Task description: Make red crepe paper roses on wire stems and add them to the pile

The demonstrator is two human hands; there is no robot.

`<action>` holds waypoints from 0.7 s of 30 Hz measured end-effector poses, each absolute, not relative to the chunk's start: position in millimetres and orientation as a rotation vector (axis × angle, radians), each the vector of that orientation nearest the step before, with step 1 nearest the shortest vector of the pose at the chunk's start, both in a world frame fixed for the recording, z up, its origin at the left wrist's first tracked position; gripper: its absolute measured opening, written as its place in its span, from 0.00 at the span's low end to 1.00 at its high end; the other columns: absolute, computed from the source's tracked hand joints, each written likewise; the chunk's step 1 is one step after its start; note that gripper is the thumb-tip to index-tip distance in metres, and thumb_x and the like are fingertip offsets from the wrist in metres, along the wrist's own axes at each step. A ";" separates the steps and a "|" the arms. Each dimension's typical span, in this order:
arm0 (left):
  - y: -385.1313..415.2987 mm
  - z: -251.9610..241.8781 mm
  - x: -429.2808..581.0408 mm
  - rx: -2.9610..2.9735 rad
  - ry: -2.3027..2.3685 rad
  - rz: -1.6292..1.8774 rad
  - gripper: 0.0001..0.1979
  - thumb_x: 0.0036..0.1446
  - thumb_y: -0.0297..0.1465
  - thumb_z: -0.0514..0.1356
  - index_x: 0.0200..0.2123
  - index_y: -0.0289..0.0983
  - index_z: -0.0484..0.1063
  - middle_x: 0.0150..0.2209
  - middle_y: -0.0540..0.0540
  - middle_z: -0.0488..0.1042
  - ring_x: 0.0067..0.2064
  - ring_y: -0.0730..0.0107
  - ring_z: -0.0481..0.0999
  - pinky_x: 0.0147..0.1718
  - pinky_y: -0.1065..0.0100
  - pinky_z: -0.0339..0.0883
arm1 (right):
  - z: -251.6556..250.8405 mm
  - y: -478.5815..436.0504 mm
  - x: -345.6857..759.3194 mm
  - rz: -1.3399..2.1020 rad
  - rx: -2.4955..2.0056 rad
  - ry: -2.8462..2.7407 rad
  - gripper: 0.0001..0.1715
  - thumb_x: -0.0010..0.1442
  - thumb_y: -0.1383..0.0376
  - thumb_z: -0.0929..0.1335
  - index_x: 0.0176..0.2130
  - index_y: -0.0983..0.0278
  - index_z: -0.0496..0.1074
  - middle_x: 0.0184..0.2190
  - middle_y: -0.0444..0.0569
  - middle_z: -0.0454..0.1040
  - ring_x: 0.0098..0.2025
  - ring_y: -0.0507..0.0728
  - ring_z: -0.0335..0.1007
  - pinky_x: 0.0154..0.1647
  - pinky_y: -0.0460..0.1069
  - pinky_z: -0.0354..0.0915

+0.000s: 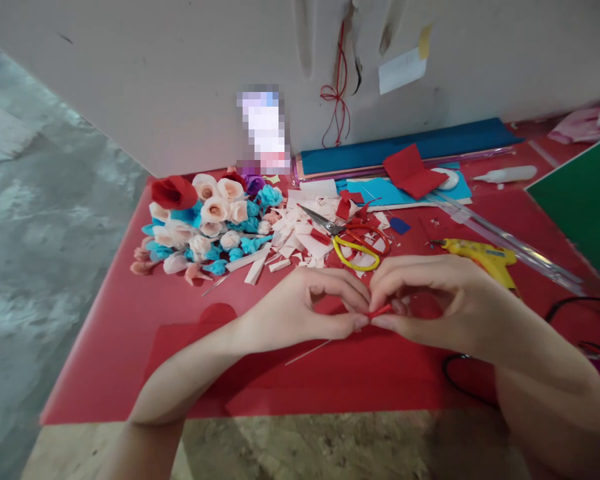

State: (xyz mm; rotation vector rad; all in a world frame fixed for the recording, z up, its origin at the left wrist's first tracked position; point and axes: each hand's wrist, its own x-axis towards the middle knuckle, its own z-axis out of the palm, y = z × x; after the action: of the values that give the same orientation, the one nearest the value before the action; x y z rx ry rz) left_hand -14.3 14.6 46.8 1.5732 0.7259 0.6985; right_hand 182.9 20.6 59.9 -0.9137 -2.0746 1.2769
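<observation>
A small piece of red paper [380,311] is pinched between my two hands above the red table [130,293]. My left hand [305,307] grips its left end between thumb and fingers. The fingertips of my right hand [430,300] close on the same piece from the right, touching those of my left. Below my left hand a thin pale stick [307,353] lies on larger red paper [190,353]. Scissors [335,230] with yellow and red handles rest on pale paper scraps [295,227] beyond my hands.
Paper flowers [215,210] in white, blue and red are heaped at the back left. A yellow glue gun [485,257] lies beyond my right hand. Blue sheets [375,191], folded red paper [413,172] and a white bottle [510,175] are at the back. A black cable [447,373] lies at the right.
</observation>
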 end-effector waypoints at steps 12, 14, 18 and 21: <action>36.3 40.2 -28.9 1.391 0.681 0.745 0.10 0.57 0.25 0.55 0.40 0.39 0.74 0.36 0.45 0.77 0.33 0.72 0.77 0.35 0.71 0.73 | 66.3 22.8 188.3 1.258 -0.855 -1.950 0.05 0.51 0.71 0.70 0.28 0.63 0.69 0.27 0.42 0.69 0.29 0.49 0.66 0.28 0.43 0.63; 40.9 33.3 -28.3 1.456 0.737 0.866 0.08 0.55 0.25 0.58 0.36 0.39 0.76 0.35 0.46 0.78 0.35 0.72 0.77 0.36 0.73 0.72 | 65.2 21.1 187.7 1.274 -0.863 -1.796 0.05 0.52 0.71 0.70 0.29 0.62 0.69 0.28 0.42 0.68 0.27 0.47 0.65 0.25 0.42 0.62; 30.1 31.1 -18.3 1.707 0.750 1.064 0.09 0.51 0.23 0.62 0.36 0.39 0.76 0.37 0.45 0.78 0.41 0.69 0.76 0.42 0.69 0.71 | 54.3 13.8 179.1 1.421 -0.829 -1.463 0.06 0.54 0.72 0.68 0.32 0.61 0.70 0.27 0.41 0.66 0.21 0.45 0.60 0.18 0.41 0.58; 15.1 37.0 -11.3 1.866 0.740 1.225 0.13 0.48 0.22 0.63 0.39 0.37 0.75 0.37 0.44 0.78 0.40 0.69 0.76 0.42 0.68 0.71 | 45.8 8.1 171.0 1.540 -0.809 -1.333 0.05 0.55 0.71 0.68 0.32 0.61 0.69 0.27 0.41 0.66 0.20 0.45 0.61 0.18 0.41 0.58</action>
State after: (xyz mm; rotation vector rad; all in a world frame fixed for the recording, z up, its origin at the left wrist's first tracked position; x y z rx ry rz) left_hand -11.3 15.1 37.0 1.8662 0.7404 1.2247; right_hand 171.0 8.1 45.8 -0.8092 -1.3334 1.5402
